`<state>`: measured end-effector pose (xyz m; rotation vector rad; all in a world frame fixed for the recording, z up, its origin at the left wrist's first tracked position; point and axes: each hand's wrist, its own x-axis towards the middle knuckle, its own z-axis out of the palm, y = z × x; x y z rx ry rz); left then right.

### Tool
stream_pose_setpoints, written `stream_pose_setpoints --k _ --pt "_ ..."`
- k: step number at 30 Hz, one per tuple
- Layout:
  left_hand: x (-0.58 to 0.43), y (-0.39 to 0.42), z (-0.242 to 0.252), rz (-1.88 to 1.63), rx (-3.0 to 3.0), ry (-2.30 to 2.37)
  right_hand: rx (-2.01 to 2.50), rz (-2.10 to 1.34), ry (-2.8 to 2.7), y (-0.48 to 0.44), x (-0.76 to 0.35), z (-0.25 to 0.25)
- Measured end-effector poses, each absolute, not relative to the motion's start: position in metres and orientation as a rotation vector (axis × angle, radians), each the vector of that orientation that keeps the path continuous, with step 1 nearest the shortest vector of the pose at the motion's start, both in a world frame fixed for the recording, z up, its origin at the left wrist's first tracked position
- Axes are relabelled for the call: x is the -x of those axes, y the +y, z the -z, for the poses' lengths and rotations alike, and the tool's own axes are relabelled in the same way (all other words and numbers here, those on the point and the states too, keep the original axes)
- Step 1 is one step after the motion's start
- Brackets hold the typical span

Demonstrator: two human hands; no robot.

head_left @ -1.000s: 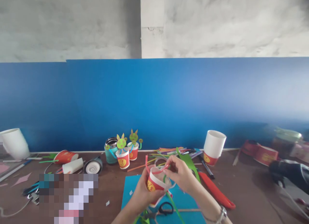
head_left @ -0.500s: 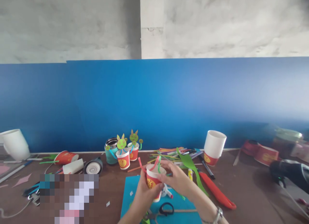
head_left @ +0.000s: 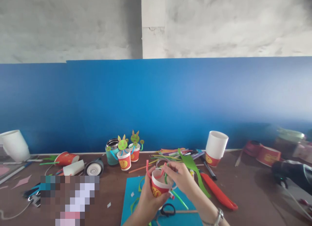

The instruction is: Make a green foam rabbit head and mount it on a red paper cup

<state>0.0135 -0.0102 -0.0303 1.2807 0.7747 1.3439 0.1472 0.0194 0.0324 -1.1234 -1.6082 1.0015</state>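
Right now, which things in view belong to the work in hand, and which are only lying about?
Seem to belong:
red-and-white cup, held in the left hand
red straw at its rim, by the right hand

Probably only lying about:
turquoise bottle
tipped red cup
white paper scrap

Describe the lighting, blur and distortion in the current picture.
In the head view, pale glare washes the right of the blue panel; in the head view, the far-right jar looks blurred and stretched, the held paper cup clearer; head view also, coarse pixels hide part of the lower left.
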Motion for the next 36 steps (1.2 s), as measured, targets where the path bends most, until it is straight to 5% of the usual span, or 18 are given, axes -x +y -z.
stream_pose_setpoints --k 5,16,36 --pt "-0.010 -0.015 0.029 -1.393 -1.290 0.688 1.062 -0.990 -1.667 0.012 -0.147 -0.042" --pt "0.003 -0.017 0.044 -1.629 -1.605 0.681 1.118 -0.399 -2.143 -0.033 -0.137 -0.077" --pt "0.002 -0.020 0.042 -1.781 -1.717 0.730 1.092 -0.262 -2.183 -0.037 -0.132 -0.074"
